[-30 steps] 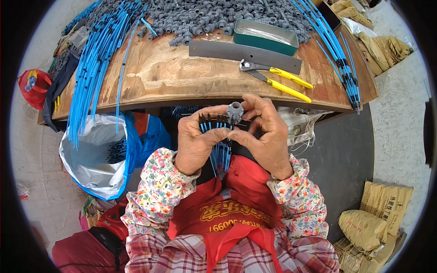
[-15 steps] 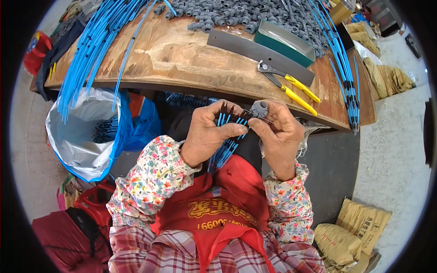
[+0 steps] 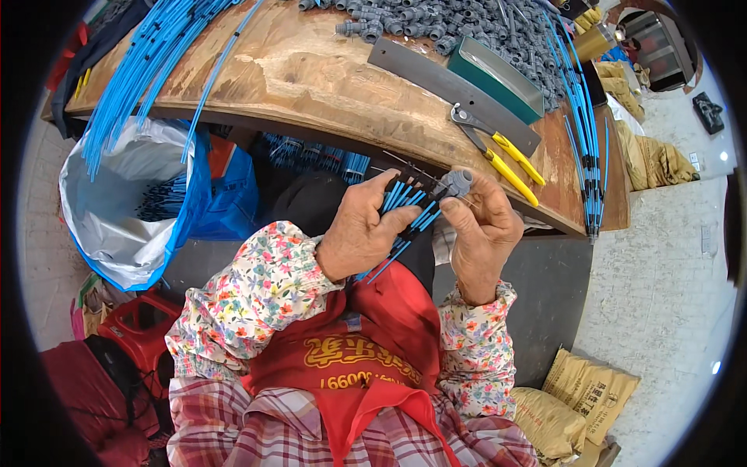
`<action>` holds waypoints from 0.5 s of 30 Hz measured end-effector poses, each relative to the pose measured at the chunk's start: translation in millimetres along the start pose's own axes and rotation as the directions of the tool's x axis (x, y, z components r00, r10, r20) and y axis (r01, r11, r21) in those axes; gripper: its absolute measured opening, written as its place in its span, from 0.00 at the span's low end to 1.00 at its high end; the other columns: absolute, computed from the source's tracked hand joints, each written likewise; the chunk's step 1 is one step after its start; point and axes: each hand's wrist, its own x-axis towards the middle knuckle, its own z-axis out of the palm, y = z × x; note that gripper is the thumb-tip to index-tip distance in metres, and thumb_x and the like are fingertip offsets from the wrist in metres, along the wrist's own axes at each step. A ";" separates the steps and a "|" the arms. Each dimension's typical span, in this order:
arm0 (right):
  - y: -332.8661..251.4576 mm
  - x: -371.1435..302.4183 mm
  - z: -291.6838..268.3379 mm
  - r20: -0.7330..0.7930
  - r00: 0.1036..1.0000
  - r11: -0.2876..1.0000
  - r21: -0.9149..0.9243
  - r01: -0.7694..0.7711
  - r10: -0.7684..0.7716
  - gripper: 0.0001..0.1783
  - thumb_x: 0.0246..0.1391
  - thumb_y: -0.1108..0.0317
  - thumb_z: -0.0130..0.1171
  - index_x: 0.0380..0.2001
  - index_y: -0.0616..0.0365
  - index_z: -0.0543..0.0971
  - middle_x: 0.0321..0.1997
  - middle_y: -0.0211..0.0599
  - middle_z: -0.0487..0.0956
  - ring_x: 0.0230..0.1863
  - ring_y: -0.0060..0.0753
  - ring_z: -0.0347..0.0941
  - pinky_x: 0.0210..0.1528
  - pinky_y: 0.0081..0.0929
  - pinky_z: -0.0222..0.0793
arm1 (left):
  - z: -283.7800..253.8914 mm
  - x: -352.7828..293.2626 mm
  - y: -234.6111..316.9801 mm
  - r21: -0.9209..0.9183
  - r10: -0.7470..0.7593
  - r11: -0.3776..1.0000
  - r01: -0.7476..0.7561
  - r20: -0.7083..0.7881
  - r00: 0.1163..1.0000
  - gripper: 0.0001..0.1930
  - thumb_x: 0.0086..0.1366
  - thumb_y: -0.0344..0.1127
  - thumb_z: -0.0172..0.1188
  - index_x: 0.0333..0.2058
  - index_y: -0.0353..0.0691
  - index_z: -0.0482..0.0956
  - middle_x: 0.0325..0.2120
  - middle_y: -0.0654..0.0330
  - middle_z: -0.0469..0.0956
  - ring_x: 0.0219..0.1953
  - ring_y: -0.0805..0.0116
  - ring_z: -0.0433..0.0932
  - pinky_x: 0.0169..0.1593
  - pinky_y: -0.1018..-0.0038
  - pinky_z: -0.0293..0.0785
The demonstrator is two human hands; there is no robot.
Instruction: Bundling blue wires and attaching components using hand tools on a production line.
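Wood makes up the big workbench (image 3: pixel 311 70), which curves across the top of the view over a grey floor. Far to the left, a thick bunch of long blue tubes (image 3: pixel 148 62) lies on the bench and hangs over its edge. Just under them sits a blue and white plastic bag (image 3: pixel 117 210) with its mouth open, and short blue pieces lie inside it. A red stool (image 3: pixel 144 319) stands near the bottom of the bag. Next comes the person, in flowery sleeves and a red apron (image 3: pixel 366 350), sitting close to the bench. The left hand (image 3: pixel 362 229) is curled tight around a handful of short blue tubes (image 3: pixel 408 206) with black tips, held just below the bench edge. The right hand (image 3: pixel 482 229) is right beside it, and its thumb and fingers pinch a small grey plastic fitting (image 3: pixel 455 184) that touches the top ends of the short tubes. Both hands are nearly touching each other. Above them on the bench lie a long flat grey metal bar (image 3: pixel 436 78), a green box (image 3: pixel 498 74) and pliers with yellow handles (image 3: pixel 498 152). A heap of grey fittings (image 3: pixel 436 19) fills the top of the bench behind the bar. More long blue tubes (image 3: pixel 587 132) run down the right side of the bench. Tan sacks (image 3: pixel 587 389) lie on the floor at the lower right.
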 end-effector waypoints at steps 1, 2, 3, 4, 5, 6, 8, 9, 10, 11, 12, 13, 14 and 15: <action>1.3 0.3 -0.9 -0.005 1.000 1.000 0.012 0.006 -0.006 0.18 0.48 0.82 0.61 0.45 0.70 0.75 0.42 0.35 0.75 0.40 0.22 0.74 0.42 0.18 0.71 | 0.7 0.1 -0.1 -0.003 0.000 1.000 0.000 -0.004 1.000 0.10 0.62 0.30 0.57 0.41 0.33 0.74 0.29 0.67 0.77 0.30 0.82 0.70 0.36 0.83 0.68; 2.2 0.6 -1.8 -0.009 1.000 1.000 0.023 0.013 -0.012 0.18 0.48 0.82 0.61 0.45 0.70 0.75 0.43 0.35 0.75 0.40 0.22 0.74 0.43 0.18 0.71 | 2.4 0.7 0.4 0.027 0.015 1.000 -0.014 -0.016 1.000 0.10 0.62 0.30 0.57 0.40 0.33 0.74 0.28 0.66 0.76 0.29 0.81 0.70 0.36 0.82 0.68; 2.6 1.0 -2.7 -0.005 1.000 1.000 0.021 0.011 -0.011 0.18 0.48 0.82 0.61 0.45 0.70 0.75 0.43 0.35 0.75 0.40 0.22 0.74 0.43 0.18 0.71 | 4.4 1.5 0.8 0.057 0.030 0.998 -0.028 -0.027 0.999 0.10 0.61 0.30 0.57 0.40 0.33 0.74 0.28 0.64 0.76 0.29 0.80 0.70 0.35 0.81 0.68; 2.8 1.5 -3.6 0.002 1.000 0.999 0.037 0.003 -0.003 0.18 0.48 0.82 0.61 0.45 0.70 0.75 0.43 0.35 0.75 0.40 0.22 0.74 0.44 0.18 0.70 | 6.0 2.2 0.8 0.088 0.045 0.995 -0.042 -0.037 0.998 0.10 0.61 0.30 0.57 0.40 0.32 0.74 0.27 0.63 0.76 0.28 0.78 0.70 0.35 0.80 0.68; 3.1 1.9 -4.6 0.009 1.000 0.999 0.053 -0.005 0.005 0.18 0.48 0.81 0.61 0.45 0.70 0.75 0.43 0.35 0.75 0.41 0.22 0.73 0.45 0.19 0.70 | 7.1 3.0 0.0 0.085 0.045 0.996 -0.041 -0.040 0.998 0.10 0.61 0.30 0.57 0.40 0.32 0.74 0.27 0.63 0.76 0.28 0.78 0.70 0.35 0.80 0.68; 3.6 2.5 -5.9 0.016 1.000 0.998 0.069 -0.013 0.012 0.18 0.48 0.81 0.61 0.45 0.70 0.75 0.43 0.35 0.75 0.42 0.23 0.73 0.45 0.19 0.69 | 8.1 4.0 -1.2 0.098 0.059 0.994 -0.055 -0.041 0.997 0.09 0.61 0.30 0.57 0.39 0.32 0.74 0.27 0.61 0.76 0.28 0.77 0.70 0.35 0.79 0.68; 8.7 3.4 -11.5 0.034 0.999 0.999 0.049 0.000 -0.001 0.20 0.47 0.80 0.61 0.46 0.71 0.74 0.43 0.36 0.76 0.41 0.23 0.73 0.45 0.19 0.69 | 10.2 6.0 -2.5 0.123 0.089 0.989 -0.084 -0.035 0.995 0.09 0.60 0.30 0.57 0.38 0.31 0.74 0.26 0.59 0.75 0.26 0.73 0.70 0.34 0.78 0.68; 11.5 4.1 -14.3 0.052 0.999 0.999 0.031 0.014 -0.016 0.21 0.47 0.80 0.62 0.47 0.72 0.73 0.42 0.38 0.77 0.41 0.23 0.73 0.45 0.19 0.68 | 10.8 6.1 -1.7 0.121 0.088 0.989 -0.084 -0.034 0.996 0.09 0.60 0.30 0.57 0.38 0.31 0.74 0.26 0.59 0.75 0.26 0.73 0.70 0.34 0.78 0.68; 12.9 4.2 -16.7 0.070 0.997 0.999 0.015 0.029 -0.030 0.22 0.46 0.79 0.62 0.48 0.73 0.72 0.42 0.39 0.77 0.41 0.23 0.73 0.45 0.19 0.68 | 11.5 5.8 -0.3 0.119 0.076 0.990 -0.072 -0.030 0.997 0.09 0.60 0.30 0.57 0.37 0.31 0.74 0.25 0.58 0.75 0.26 0.72 0.70 0.34 0.77 0.68; 12.4 4.3 -17.9 0.067 0.997 0.999 0.013 0.029 -0.030 0.22 0.46 0.79 0.62 0.48 0.73 0.72 0.42 0.39 0.77 0.41 0.23 0.73 0.45 0.19 0.68 | 12.1 5.8 2.1 0.116 0.064 0.991 -0.060 -0.027 0.998 0.08 0.60 0.30 0.57 0.37 0.31 0.74 0.25 0.57 0.74 0.26 0.71 0.70 0.33 0.77 0.68; 12.7 4.5 -18.4 0.070 0.997 1.000 0.024 0.021 -0.022 0.22 0.46 0.79 0.62 0.47 0.73 0.72 0.42 0.39 0.77 0.41 0.22 0.73 0.45 0.19 0.68 | 12.2 5.9 2.6 0.115 0.051 0.992 -0.048 -0.024 0.998 0.08 0.60 0.30 0.57 0.36 0.31 0.74 0.25 0.57 0.74 0.25 0.71 0.70 0.33 0.77 0.68; 12.7 4.6 -18.8 0.073 0.997 0.999 0.034 0.013 -0.015 0.23 0.46 0.79 0.62 0.47 0.72 0.73 0.42 0.38 0.77 0.41 0.22 0.73 0.45 0.19 0.68 | 12.9 6.5 1.6 0.116 0.052 0.992 -0.049 -0.022 0.998 0.08 0.60 0.30 0.57 0.36 0.31 0.74 0.25 0.57 0.74 0.25 0.71 0.70 0.33 0.77 0.68; 12.3 4.7 -18.8 0.075 0.997 0.999 0.045 0.005 -0.008 0.23 0.46 0.79 0.63 0.47 0.72 0.73 0.42 0.38 0.77 0.41 0.22 0.73 0.45 0.18 0.68 | 14.1 7.4 -0.2 0.116 0.083 0.990 -0.079 -0.035 0.996 0.08 0.57 0.27 0.56 0.36 0.30 0.73 0.24 0.53 0.74 0.25 0.63 0.71 0.32 0.74 0.68; 11.3 4.2 -18.1 0.072 0.997 0.999 0.045 0.006 -0.009 0.23 0.46 0.79 0.63 0.47 0.72 0.73 0.42 0.38 0.77 0.41 0.22 0.73 0.45 0.18 0.68 | 15.3 8.3 -1.8 0.116 0.115 0.987 -0.109 -0.047 0.992 0.09 0.55 0.25 0.56 0.36 0.30 0.72 0.22 0.50 0.73 0.25 0.56 0.73 0.31 0.71 0.68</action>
